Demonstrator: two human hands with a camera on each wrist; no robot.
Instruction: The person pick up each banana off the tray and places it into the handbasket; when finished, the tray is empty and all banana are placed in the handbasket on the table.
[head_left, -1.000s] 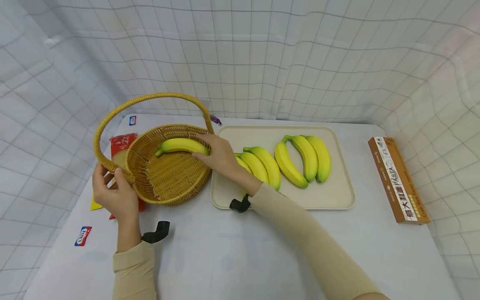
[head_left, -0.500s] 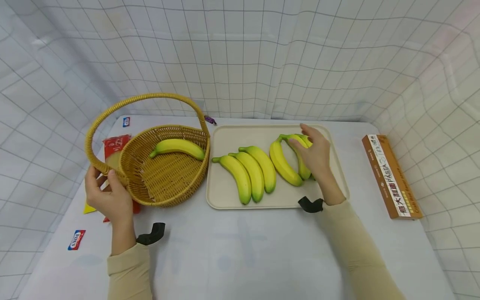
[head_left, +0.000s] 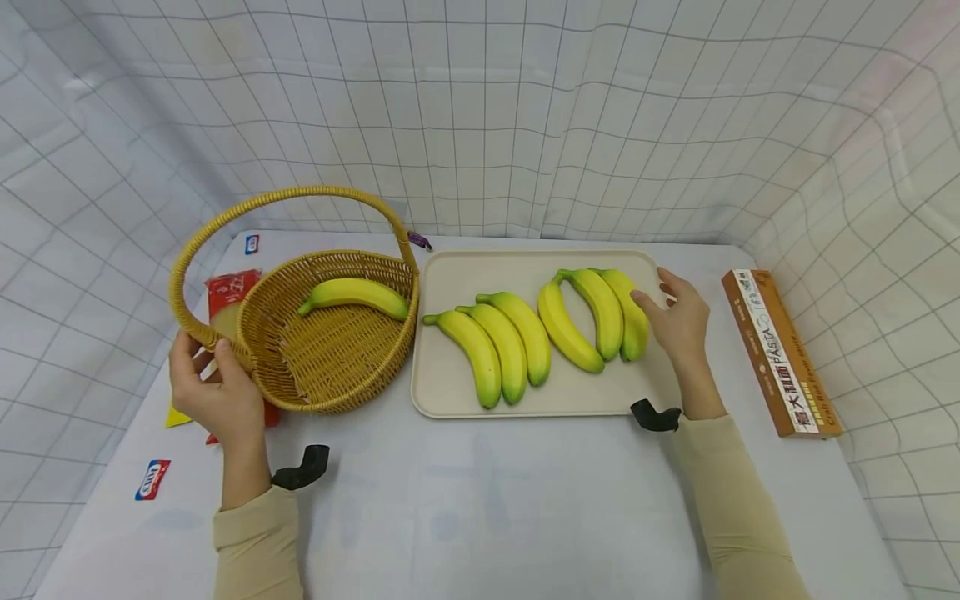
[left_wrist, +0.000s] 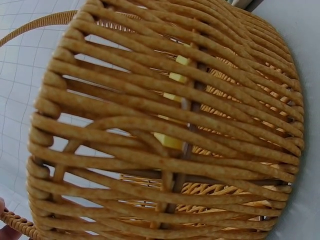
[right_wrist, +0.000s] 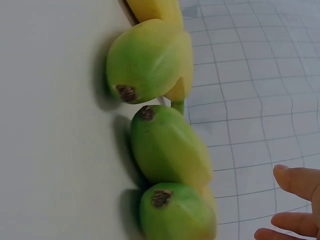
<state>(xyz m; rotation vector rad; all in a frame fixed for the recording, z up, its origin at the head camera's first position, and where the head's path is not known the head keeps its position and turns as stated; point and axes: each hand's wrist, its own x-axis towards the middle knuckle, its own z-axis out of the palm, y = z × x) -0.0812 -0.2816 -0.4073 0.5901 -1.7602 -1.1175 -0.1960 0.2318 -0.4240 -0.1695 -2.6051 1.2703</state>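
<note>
A woven basket (head_left: 330, 358) with a tall handle (head_left: 292, 193) stands at left, with one yellow banana (head_left: 352, 293) lying inside. My left hand (head_left: 223, 400) holds the handle's left base, thumb on the near side. In the left wrist view the basket's wall (left_wrist: 150, 160) fills most of the picture, with bits of yellow behind the weave. Several more bananas lie in two groups on a beige tray (head_left: 585, 400). My right hand (head_left: 681, 329) is beside the rightmost banana (head_left: 630, 317), thumb and fingers spread. Green banana tips (right_wrist: 170, 145) show in the right wrist view, apart from the fingers.
A brown pasta box (head_left: 783, 358) lies right of the tray. Behind the basket are a red packet (head_left: 231, 287) and a yellow corner (head_left: 177, 417). Small labels (head_left: 153, 479) lie on the white table (head_left: 480, 500). A grid-patterned curtain (head_left: 480, 125) hangs around it.
My right hand has left the banana in the basket and moved right across the tray to beyond the rightmost banana. My left hand stays on the basket handle. The view has shifted slightly.
</note>
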